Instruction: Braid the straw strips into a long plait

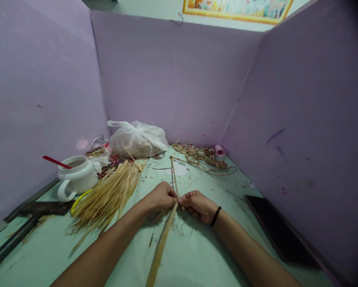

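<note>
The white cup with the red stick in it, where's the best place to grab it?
Probably by the curved handle of the white cup. The handle sticks out toward the near edge of the table, so come from the near side. The red stick leans out over the left rim, and the bundle of straw strips crowds the right side.

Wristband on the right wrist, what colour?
Black wristband, thin, just behind the right hand; head view.
</note>
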The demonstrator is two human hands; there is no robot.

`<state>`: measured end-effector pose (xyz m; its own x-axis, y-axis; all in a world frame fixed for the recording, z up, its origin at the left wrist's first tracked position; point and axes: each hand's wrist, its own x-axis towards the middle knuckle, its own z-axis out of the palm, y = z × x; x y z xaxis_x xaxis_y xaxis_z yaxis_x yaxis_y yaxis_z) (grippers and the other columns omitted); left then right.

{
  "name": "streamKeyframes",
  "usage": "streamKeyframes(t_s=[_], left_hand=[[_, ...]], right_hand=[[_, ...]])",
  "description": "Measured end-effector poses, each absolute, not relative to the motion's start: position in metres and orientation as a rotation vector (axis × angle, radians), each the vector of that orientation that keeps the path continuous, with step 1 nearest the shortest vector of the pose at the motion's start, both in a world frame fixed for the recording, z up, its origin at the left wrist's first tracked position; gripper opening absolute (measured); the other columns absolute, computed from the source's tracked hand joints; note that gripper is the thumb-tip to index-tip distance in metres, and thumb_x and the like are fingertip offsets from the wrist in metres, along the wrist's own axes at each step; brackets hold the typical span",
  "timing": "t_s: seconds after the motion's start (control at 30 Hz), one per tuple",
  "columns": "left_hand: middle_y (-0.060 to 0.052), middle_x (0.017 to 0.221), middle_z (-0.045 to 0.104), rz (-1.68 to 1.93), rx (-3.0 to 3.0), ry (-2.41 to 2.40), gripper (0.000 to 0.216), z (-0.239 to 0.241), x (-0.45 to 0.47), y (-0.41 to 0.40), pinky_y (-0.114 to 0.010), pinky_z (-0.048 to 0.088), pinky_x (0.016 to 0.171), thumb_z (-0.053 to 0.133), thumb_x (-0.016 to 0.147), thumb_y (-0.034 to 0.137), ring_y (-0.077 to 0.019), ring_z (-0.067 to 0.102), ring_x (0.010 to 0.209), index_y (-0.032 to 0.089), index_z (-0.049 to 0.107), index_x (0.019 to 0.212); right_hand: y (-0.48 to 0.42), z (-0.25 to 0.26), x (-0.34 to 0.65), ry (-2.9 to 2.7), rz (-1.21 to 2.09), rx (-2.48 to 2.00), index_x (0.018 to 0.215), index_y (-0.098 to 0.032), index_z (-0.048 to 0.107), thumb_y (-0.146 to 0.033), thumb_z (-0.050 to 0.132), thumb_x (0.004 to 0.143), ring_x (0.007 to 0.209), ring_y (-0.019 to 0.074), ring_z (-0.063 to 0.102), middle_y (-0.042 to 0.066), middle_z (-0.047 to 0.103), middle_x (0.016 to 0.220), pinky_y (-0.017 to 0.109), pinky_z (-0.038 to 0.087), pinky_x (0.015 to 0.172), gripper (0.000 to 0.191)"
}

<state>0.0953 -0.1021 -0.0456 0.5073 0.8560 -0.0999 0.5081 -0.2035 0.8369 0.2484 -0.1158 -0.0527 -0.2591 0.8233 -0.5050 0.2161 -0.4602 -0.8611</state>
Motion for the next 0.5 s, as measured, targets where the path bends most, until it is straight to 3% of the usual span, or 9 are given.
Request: streamKeyframes(t_s=[0.13,0.27,0.37,0.5], left_hand=[[0.004,0.042,0.038,0.353,1.906,1.253,0.017,-0.038,0.088,-0.102,-0.019,0.021,0.039,0.048,0.051,0.017,-0.0057,0.030,0.040,0.009,0.063,0.056],[0.003,0.042,0.039,0.321,1.894,1.442,0.015,-0.031,0.089,-0.107,-0.019,0.022,0.039,0.051,0.051,0.019,-0.0070,0.034,0.040,0.010,0.062,0.055],[0.000,0.046,0.045,0.315,2.005,1.568,0.014,-0.024,0.102,-0.123,-0.019,0.026,0.042,0.055,0.052,0.024,-0.0097,0.042,0.046,0.011,0.061,0.054],[-0.009,0.068,0.059,0.322,2.208,1.698,0.021,-0.022,0.126,-0.152,-0.023,0.036,0.057,0.051,0.057,0.016,-0.0184,0.055,0.067,0.013,0.065,0.073]], right_hand=[[-0.118,-0.055,0.244,-1.298,1.667,-1.534,0.054,-0.013,0.050,-0.015,0.057,0.062,0.024,0.0010,0.022,-0.005,0.047,0.037,0.017,0.011,0.027,0.011],[-0.119,-0.056,0.242,-1.277,1.652,-1.501,0.055,-0.014,0.049,-0.014,0.055,0.061,0.025,0.0014,0.024,-0.004,0.051,0.039,0.017,0.011,0.028,0.008],[-0.120,-0.056,0.241,-1.202,1.677,-1.467,0.054,-0.014,0.048,-0.009,0.051,0.056,0.026,0.0017,0.024,-0.005,0.048,0.037,0.017,0.010,0.029,0.007],[-0.121,-0.056,0.240,-1.126,1.673,-1.487,0.051,-0.015,0.046,-0.004,0.045,0.050,0.026,0.0021,0.022,-0.009,0.036,0.031,0.018,0.009,0.030,0.011]])
